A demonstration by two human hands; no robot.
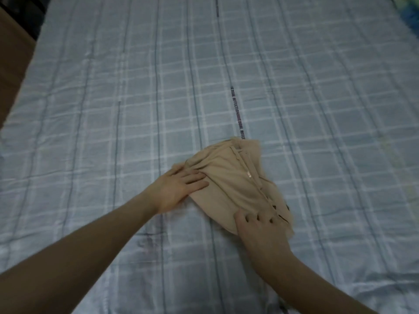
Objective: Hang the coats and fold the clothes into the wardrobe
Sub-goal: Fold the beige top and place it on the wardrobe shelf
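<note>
A small beige garment [229,177] lies bunched and partly folded on the bed, a little below the middle of the view. My left hand [176,189] presses flat on its left edge with straight fingers. At the garment's near right corner my right hand [260,232] rests on the cloth, fingers spread and their tips bent down into it. A thin strap with a small clasp runs across the top of the garment. No wardrobe or coat is in view.
The bed is covered by a pale blue checked sheet [113,109] with a printed text stripe [237,112] running away from the garment. A brown wooden surface [11,60] borders the bed at the far left. Something blue-green [408,17] sits at the top right corner.
</note>
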